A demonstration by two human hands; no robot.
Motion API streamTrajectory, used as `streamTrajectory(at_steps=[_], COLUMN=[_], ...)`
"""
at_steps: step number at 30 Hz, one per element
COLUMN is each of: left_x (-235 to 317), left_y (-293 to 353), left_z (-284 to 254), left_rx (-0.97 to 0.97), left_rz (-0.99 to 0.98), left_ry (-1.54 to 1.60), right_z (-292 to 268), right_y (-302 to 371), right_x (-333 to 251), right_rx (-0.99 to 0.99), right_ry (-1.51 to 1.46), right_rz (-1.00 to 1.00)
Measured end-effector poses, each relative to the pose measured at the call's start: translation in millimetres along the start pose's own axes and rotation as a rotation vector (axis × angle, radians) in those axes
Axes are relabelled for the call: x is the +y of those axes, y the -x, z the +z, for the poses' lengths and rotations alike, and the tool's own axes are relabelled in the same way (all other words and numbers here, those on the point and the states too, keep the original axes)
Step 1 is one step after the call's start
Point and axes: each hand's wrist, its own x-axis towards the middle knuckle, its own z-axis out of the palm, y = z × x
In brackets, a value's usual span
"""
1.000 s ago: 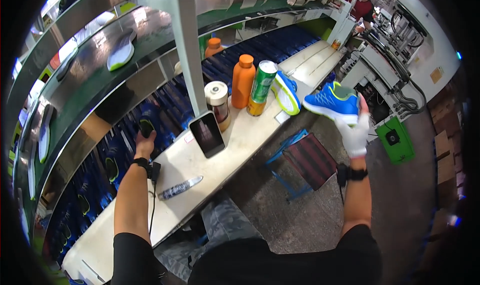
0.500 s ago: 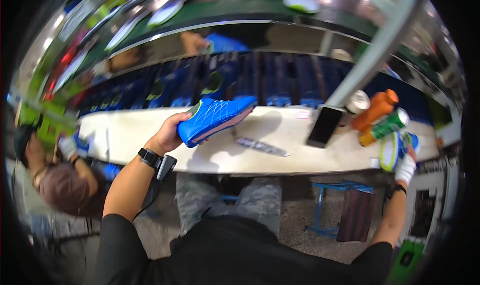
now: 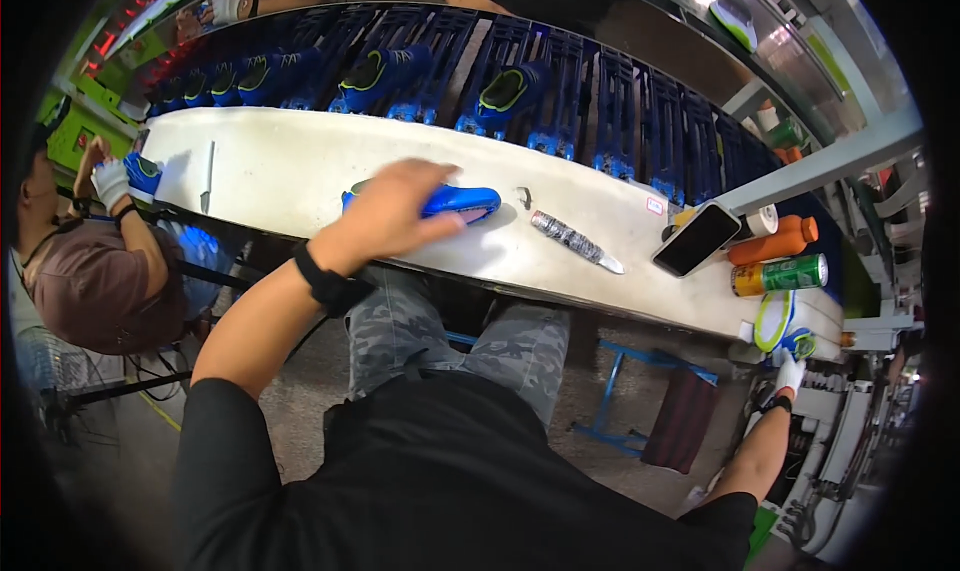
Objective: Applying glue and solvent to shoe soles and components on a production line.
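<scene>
The left hand (image 3: 395,211) is to the left of the pointed tool (image 3: 577,241) with the patterned handle, which lies on the pale counter (image 3: 270,161). Blurred, thumb apart from the fingers, it reaches over the blue running shoe (image 3: 465,202) and covers its rear and middle, while the rounded toe shows past the thumb, toward the tool. Whether the fingers grip it, I cannot tell.

The right hand (image 3: 790,373), in white covering, is well to the right of the tool, against blue-and-lime footwear (image 3: 799,345) beside a white, lime-edged sole (image 3: 773,321); its grip is too small to make out.

Between the tool and that footwear are a dark-screened smartphone (image 3: 697,239), an orange bottle (image 3: 773,241) and a green-and-yellow drink can (image 3: 780,275) with printing. Beyond the tool, a small red-bordered label (image 3: 654,206) bears tiny marks, and blue conveyor racks (image 3: 610,111) carry lime-collared shoes (image 3: 512,89).
</scene>
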Motion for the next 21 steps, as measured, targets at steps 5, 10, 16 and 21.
streamTrajectory(at_steps=[5, 10, 16, 21], left_x=[28.6, 61.6, 43.4, 33.8], left_y=[-46.4, -23.1, 11.0, 18.6], left_z=[11.2, -23.9, 13.5, 11.5], left_rx=[-0.211, 0.259, 0.293, 0.394], left_rz=[-0.035, -0.171, -0.15, -0.232], left_ry=[-0.049, 0.826, 0.823, 0.841], right_z=[35.7, 112.1, 74.8, 49.0], right_y=[17.1, 1.2, -40.7, -63.7], right_x=[-10.4, -31.2, 24.9, 21.1], right_rx=[0.071, -0.01, 0.098, 0.136], right_ry=[-0.139, 0.332, 0.286, 0.284], right_rz=[0.094, -0.063, -0.199, -0.099])
